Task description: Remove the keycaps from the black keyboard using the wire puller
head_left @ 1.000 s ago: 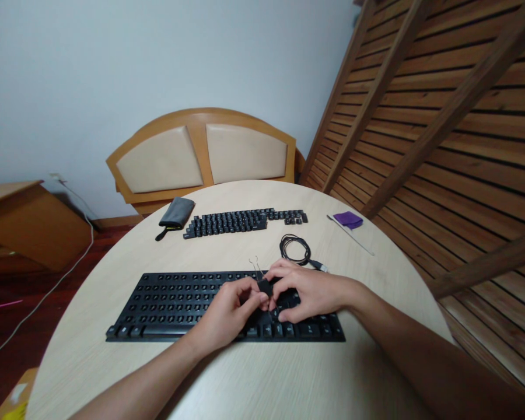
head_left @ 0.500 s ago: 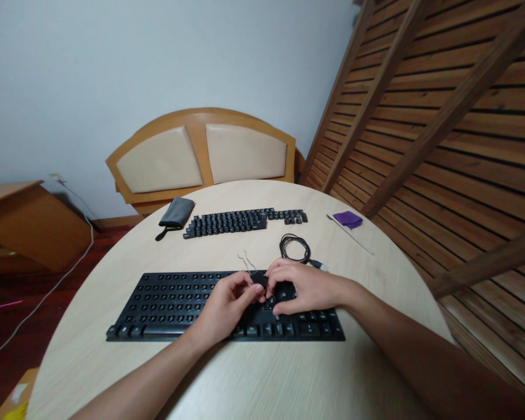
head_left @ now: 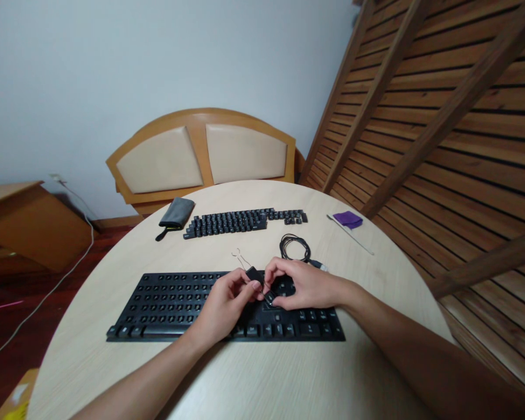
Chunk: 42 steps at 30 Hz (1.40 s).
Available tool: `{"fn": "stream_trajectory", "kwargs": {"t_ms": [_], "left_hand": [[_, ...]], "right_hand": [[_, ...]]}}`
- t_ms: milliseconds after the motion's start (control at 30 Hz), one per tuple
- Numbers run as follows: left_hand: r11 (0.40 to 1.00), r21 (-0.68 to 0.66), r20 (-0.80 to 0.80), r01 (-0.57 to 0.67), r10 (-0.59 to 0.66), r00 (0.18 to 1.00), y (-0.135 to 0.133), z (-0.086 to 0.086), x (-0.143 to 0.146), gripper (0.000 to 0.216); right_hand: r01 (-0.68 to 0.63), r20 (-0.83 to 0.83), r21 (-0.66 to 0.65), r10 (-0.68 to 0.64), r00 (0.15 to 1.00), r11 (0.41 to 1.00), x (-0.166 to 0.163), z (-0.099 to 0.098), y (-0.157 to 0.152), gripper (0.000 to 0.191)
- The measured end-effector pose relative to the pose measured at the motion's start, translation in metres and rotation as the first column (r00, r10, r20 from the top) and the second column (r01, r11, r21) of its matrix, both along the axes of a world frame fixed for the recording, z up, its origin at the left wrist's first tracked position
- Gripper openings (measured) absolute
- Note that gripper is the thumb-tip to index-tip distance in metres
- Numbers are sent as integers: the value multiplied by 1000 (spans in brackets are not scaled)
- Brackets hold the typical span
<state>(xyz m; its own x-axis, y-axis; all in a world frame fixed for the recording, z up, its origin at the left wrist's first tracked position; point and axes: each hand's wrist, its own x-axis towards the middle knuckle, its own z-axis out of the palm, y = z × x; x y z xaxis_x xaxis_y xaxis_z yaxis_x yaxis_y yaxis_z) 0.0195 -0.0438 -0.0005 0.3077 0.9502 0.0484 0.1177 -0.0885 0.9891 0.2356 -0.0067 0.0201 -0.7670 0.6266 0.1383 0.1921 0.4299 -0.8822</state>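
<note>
My left hand [head_left: 230, 297] pinches a keycap puller [head_left: 254, 275], a black handle with thin wire prongs sticking out away from me. At the puller's near end is a small black keycap [head_left: 269, 297], and my right hand [head_left: 304, 284] has its thumb and fingers closed around it. Whether wires still grip that keycap is hard to make out. Both hands are over the right half of a black keyboard [head_left: 170, 300]. Its left block shows bare switches, while the bottom row and part of the number pad still carry caps.
Removed keycaps [head_left: 230, 223] lie in rows beyond the keyboard. A coiled black cable [head_left: 295, 248] sits behind my right hand. Further out are a grey pouch [head_left: 177, 214], a purple cloth [head_left: 348, 219] and a thin metal rod [head_left: 352, 236] on the round table [head_left: 315, 373].
The puller has tilted and shifted slightly left, its prongs swinging left. The keycap between my hands now shows more clearly, and my right fingers have drawn in around it.
</note>
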Motion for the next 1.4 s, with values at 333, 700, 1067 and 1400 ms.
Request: {"fn": "stream_trajectory", "kwargs": {"t_ms": [333, 700, 1067, 1400], "left_hand": [[998, 44, -40, -38, 40, 998, 0, -1, -2, 27], [995, 79, -144, -61, 72, 987, -1, -6, -3, 26], [984, 137, -219, -114, 143, 965, 0, -5, -3, 25], [987, 134, -249, -89, 121, 961, -1, 0, -1, 24]], "right_hand": [[31, 9, 84, -32, 999, 996, 0, -1, 2, 23], [17, 51, 138, -24, 998, 990, 1, -1, 5, 16], [-10, 85, 206, -8, 996, 979, -3, -2, 6, 15], [191, -4, -3, -191, 982, 982, 4, -1, 12, 20]]}}
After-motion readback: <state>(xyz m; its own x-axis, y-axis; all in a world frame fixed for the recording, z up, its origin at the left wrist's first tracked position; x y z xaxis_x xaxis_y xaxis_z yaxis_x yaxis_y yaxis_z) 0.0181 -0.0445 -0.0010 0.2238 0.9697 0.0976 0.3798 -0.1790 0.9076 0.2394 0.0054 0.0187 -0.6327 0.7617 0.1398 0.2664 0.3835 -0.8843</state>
